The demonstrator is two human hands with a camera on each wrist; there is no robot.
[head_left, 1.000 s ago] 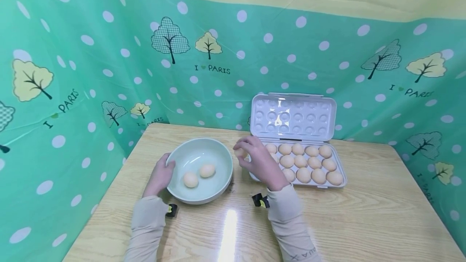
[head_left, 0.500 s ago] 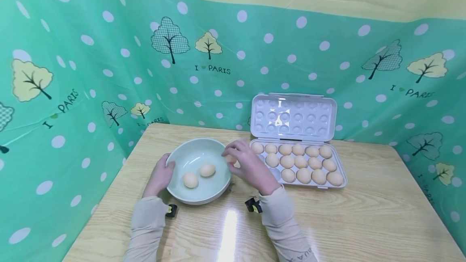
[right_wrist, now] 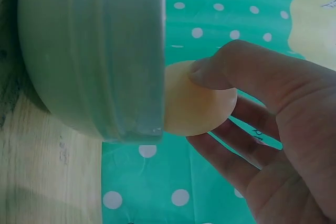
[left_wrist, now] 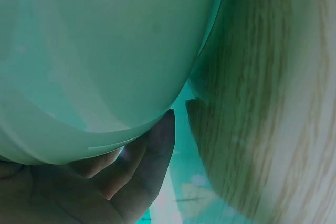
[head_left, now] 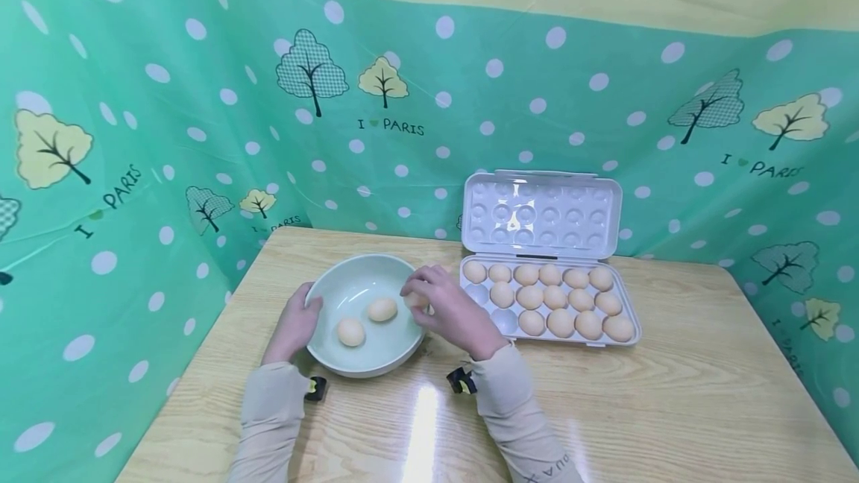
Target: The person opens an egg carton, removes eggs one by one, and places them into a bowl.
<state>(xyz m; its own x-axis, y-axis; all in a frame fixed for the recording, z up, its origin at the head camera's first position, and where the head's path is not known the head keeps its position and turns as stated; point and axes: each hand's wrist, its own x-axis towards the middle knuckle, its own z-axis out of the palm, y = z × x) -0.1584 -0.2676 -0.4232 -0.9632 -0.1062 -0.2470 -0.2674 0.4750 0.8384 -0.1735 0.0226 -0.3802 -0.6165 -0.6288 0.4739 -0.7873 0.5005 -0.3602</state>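
Held egg [right_wrist: 202, 103] at the right-hand edge of the pale green bowl [head_left: 356, 289]. The right hand [head_left: 451, 311] pinches this egg between thumb and fingers; the left hand [head_left: 298, 323] grips the bowl at the opposite side, thumb over the rim, fingers against the outer wall.

I judge the next move to turn on egg against rim. Through the right wrist camera I see the egg at rim height or just above, part of it hidden by the bowl's edge; the hollow therefore lies left of and below the right hand, the nearer of the 2 hands. I cannot tell the held egg's long axis, since thumb and rim cover parts of it, nor whether shell touches bowl.

Inside the bowl lie 2 more: the right-hand egg [head_left: 382, 309], long axis roughly crosswise, is the nearer to the held egg, and I would mind a knock there; the left-hand egg [head_left: 350, 332] lies farther off. The egg carton [head_left: 504, 323] stands to the right, lid raised.
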